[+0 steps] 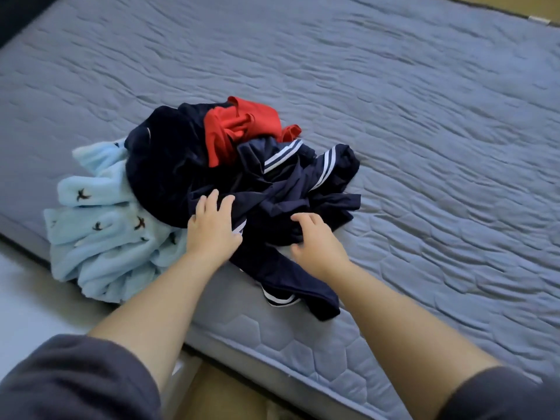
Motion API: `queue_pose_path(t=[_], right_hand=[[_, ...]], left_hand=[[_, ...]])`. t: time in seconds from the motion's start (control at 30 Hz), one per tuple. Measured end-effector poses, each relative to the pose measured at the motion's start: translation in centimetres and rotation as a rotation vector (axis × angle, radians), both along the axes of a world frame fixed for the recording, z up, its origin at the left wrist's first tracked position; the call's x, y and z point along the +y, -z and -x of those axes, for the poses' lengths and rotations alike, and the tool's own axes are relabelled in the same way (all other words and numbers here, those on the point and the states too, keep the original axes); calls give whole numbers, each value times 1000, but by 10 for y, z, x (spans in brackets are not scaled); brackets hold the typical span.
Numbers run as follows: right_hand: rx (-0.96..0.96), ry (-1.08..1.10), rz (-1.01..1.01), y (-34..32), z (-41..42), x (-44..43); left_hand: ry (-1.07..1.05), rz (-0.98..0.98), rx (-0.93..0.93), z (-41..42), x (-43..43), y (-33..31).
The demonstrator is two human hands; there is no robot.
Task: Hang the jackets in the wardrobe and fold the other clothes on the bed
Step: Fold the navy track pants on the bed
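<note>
1. The pile of clothes [212,183] lay on the bed [424,116], close to its near left edge and unfolded.
2. A navy garment [291,189] with white stripes sprawled across the front and right of the pile. One striped end of it reached to the near edge of the bed.
3. The left grip [212,228] lay on the navy garment, fingers spread and nearly straight, holding nothing.
4. The right grip [315,241] sat just beside it on the same garment, fingers curled down into the fabric and thumb at the side. Whether it had cloth pinched could not be told.
5. A red garment [236,128] was bunched at the far side of the pile, touching the navy garment.
6. A dark fleece [163,165] was heaped left of the red one, partly over a light blue garment [100,237].
7. The light blue garment bore small dark marks and spilled over the left edge of the bed.
8. Both forearms were bare, with grey sleeves [69,380] pushed up near the elbows.
9. The bed's cover was grey-blue and quilted.
10. A pale floor [18,298] showed to the left of the bed.
</note>
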State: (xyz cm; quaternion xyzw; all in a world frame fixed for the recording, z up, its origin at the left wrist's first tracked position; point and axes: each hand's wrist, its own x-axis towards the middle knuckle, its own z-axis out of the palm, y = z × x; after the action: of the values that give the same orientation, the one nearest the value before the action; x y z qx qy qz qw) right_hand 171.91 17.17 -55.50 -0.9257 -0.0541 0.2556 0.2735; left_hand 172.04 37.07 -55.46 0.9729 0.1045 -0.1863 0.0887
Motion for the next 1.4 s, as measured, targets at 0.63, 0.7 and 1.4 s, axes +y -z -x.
queue_pose_path(t=[0.63, 0.7, 1.4], right_hand=[[499, 717, -435, 4, -9, 10], [698, 844, -632, -18, -11, 6], [360, 1186, -851, -145, 40, -207]], left_hand=[[-335, 1079, -386, 19, -34, -32], [-248, 1076, -426, 26, -44, -57], [-269, 888, -287, 54, -179, -197]])
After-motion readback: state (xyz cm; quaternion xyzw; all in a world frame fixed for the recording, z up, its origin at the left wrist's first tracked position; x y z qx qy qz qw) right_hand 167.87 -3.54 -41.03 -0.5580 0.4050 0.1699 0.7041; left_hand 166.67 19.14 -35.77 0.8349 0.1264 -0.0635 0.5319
